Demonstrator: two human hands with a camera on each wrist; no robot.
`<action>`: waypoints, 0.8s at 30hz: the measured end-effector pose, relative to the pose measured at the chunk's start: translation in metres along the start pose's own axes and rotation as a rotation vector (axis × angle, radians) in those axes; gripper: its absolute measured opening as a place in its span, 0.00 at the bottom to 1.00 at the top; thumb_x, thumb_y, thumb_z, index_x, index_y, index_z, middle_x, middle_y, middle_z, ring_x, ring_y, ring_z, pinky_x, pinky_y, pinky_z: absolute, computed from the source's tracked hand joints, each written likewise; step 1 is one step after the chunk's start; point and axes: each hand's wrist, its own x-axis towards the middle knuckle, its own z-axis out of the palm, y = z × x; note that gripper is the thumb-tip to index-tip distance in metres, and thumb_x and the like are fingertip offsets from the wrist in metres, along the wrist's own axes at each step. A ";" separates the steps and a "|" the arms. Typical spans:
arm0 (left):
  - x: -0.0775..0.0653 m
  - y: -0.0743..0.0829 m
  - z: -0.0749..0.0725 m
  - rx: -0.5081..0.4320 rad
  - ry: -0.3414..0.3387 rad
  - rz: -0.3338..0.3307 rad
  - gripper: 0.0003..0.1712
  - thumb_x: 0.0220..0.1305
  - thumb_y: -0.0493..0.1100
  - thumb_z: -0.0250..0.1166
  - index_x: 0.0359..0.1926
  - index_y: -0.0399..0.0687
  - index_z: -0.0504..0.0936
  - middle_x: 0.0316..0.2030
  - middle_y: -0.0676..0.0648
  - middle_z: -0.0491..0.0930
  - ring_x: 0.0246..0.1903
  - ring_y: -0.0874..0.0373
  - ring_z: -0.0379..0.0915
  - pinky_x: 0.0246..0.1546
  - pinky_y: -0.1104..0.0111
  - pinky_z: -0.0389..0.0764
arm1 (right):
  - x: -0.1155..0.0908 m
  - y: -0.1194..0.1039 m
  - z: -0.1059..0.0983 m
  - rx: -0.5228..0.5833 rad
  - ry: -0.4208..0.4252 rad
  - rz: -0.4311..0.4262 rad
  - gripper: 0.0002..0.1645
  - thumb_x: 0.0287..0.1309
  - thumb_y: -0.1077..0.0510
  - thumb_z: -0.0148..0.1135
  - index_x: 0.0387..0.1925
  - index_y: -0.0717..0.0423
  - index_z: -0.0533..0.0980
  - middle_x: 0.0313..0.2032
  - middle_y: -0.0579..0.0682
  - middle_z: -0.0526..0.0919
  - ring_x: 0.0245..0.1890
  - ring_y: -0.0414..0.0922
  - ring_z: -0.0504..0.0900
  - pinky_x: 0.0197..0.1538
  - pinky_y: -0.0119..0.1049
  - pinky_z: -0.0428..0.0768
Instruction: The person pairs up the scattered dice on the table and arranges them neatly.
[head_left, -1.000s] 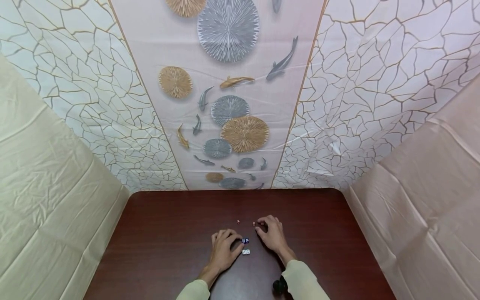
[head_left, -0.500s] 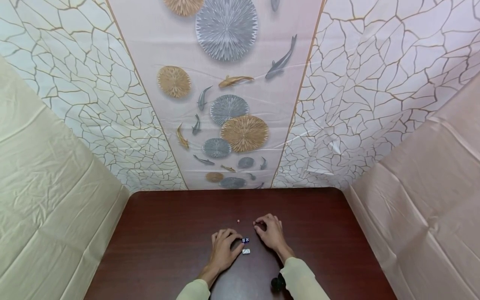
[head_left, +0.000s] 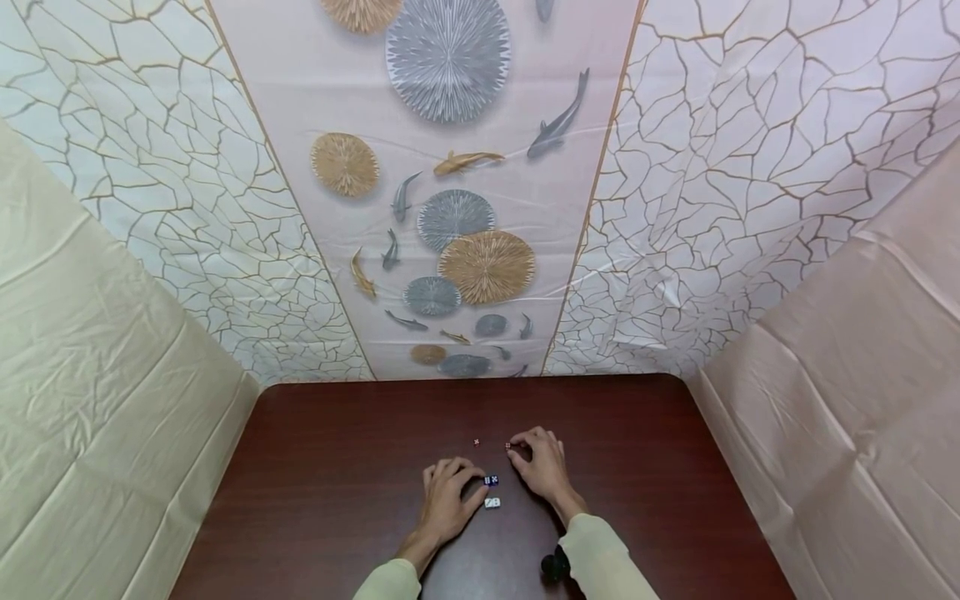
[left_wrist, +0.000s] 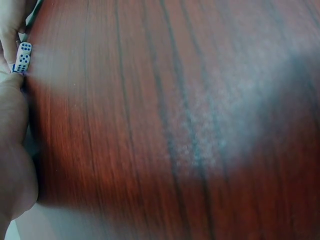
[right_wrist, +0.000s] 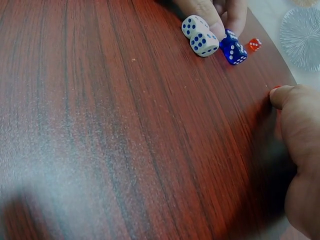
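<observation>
In the head view my left hand (head_left: pixel 447 500) rests on the table, its thumb and index finger pinching a pair of blue dice (head_left: pixel 491 480) that sit side by side. Just nearer to me lies a pair of white dice (head_left: pixel 492 503), touching each other; the right wrist view shows them with blue pips, close to the left thumb. Farther right, my right hand (head_left: pixel 545 467) pinches a small red die (head_left: pixel 507 446) between thumb and index finger. Only a sliver of that die shows past the thumb in the right wrist view. Another small red die (head_left: pixel 476 442) stands alone to its left.
All the dice are on a dark red wooden table (head_left: pixel 337 450). Behind it hangs a patterned cloth (head_left: pixel 480 208), and plain beige cloth (head_left: pixel 825 400) walls off both sides. A black round object (head_left: pixel 555 567) sits by the right sleeve.
My right hand has shifted slightly left and its fingertips have closed on the red die, where a small gap showed before. The left hand and the blue and white dice stay in place.
</observation>
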 end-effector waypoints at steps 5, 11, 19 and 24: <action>0.000 0.000 0.000 -0.012 -0.002 -0.005 0.11 0.66 0.50 0.84 0.47 0.60 0.94 0.48 0.54 0.88 0.53 0.51 0.80 0.61 0.47 0.67 | 0.000 -0.001 0.000 0.002 -0.002 0.003 0.08 0.67 0.58 0.81 0.46 0.50 0.92 0.42 0.47 0.87 0.45 0.46 0.79 0.54 0.45 0.68; -0.001 -0.003 0.003 -0.008 0.033 0.022 0.12 0.64 0.49 0.84 0.47 0.59 0.94 0.47 0.55 0.88 0.51 0.53 0.80 0.59 0.48 0.67 | -0.001 -0.001 0.001 -0.004 0.017 -0.001 0.06 0.67 0.57 0.81 0.44 0.49 0.92 0.42 0.47 0.86 0.44 0.46 0.79 0.52 0.45 0.67; -0.002 -0.006 0.006 -0.001 0.043 0.029 0.12 0.64 0.50 0.84 0.46 0.61 0.93 0.47 0.56 0.87 0.51 0.53 0.80 0.59 0.48 0.66 | -0.003 -0.001 0.002 -0.003 0.044 -0.012 0.06 0.66 0.59 0.81 0.44 0.50 0.92 0.42 0.47 0.87 0.44 0.47 0.80 0.51 0.45 0.67; -0.002 -0.005 0.006 0.002 0.055 0.035 0.12 0.63 0.50 0.84 0.46 0.61 0.93 0.47 0.56 0.87 0.51 0.54 0.80 0.58 0.48 0.66 | -0.001 -0.002 0.001 -0.015 0.019 -0.022 0.11 0.67 0.58 0.81 0.50 0.50 0.92 0.42 0.47 0.87 0.45 0.46 0.79 0.52 0.44 0.67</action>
